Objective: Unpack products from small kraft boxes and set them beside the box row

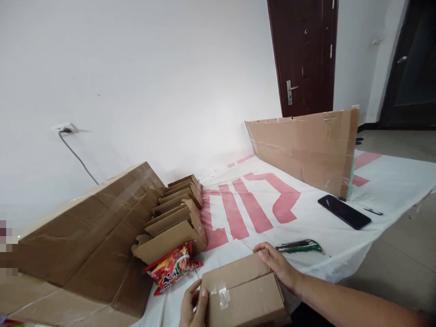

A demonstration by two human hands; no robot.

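A small brown cardboard box [240,293] sits close in front of me at the table's near edge, a strip of clear tape across its top seam. My left hand [194,304] grips its left end, thumb near the corner and fingers curled. At the far right corner, my right hand [277,265] holds it, with fingers over the top edge. Just left of the box lies a red snack packet [174,268]. A green utility knife [299,245] rests on the cloth beyond my right hand.
Several open small cartons [170,229] stand in a row beside a large cardboard box [91,245] on the left. A black phone [344,212] and a pen [366,208] lie at the right, near an upright cardboard panel [303,147]. White cloth [252,254] with red print covers the table.
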